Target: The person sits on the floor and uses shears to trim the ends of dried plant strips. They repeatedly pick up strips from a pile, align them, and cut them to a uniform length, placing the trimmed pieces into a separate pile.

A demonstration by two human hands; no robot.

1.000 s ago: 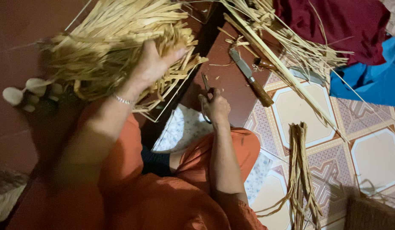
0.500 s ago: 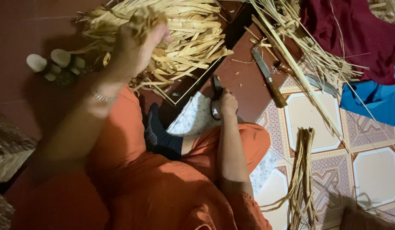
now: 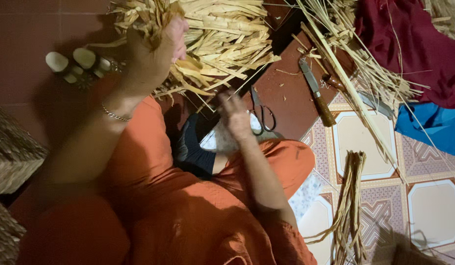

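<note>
Nearest, the right hand (image 3: 236, 115) hovers over the lap, fingers loosely apart and blurred, just beside the scissors (image 3: 263, 112) on the floor. Farther off, the left hand (image 3: 154, 54) has its fingers clamped on a bunch from the straw pile (image 3: 222, 34). This looks like gathering strips; trimming next would need the scissors picked up.

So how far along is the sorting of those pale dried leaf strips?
Done: one tied bundle of strips lies on the patterned floor tiles. In hand: the left hand grips a clump from the big loose pile; the right hand hovers near the black-handled scissors. Left: most of the pile, still loose.
</note>
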